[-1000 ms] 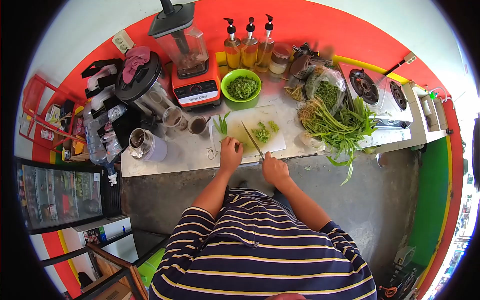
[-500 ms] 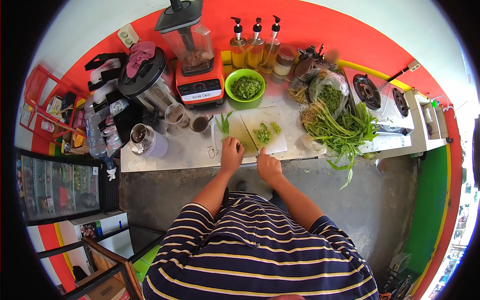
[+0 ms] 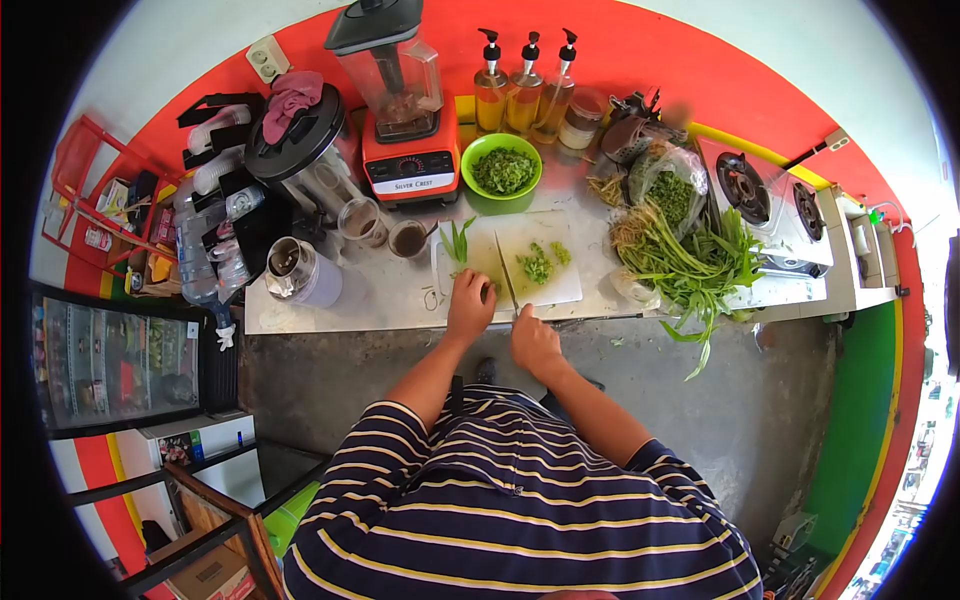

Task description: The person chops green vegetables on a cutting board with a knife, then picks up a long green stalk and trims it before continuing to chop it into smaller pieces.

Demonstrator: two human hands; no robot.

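Note:
Near the front edge of the white cutting board [image 3: 562, 289], my left hand [image 3: 471, 303] has its fingers closed around a bunch of leafy greens [image 3: 457, 240], whose leaf tips stick out beyond the fingers. My right hand [image 3: 536, 339] grips the handle of a knife [image 3: 507, 270]. The blade points away from me across the board, just right of my left hand. Chopped greens [image 3: 536, 263] lie in small heaps to the right of the blade. Behind the board stands a lime green bowl [image 3: 532, 184] filled with cut greens.
An orange blender [image 3: 408, 165], pump bottles [image 3: 523, 100] and a jar [image 3: 582, 122] line the back. Cups [image 3: 408, 239] and a metal-topped container [image 3: 305, 277] stand left. A large bunch of greens [image 3: 690, 250] lies right, near a gas stove [image 3: 775, 215].
The camera view has shifted slightly, so the counter sits a little further right. The knife blade is angled a bit more straight ahead. Both hands keep their grips.

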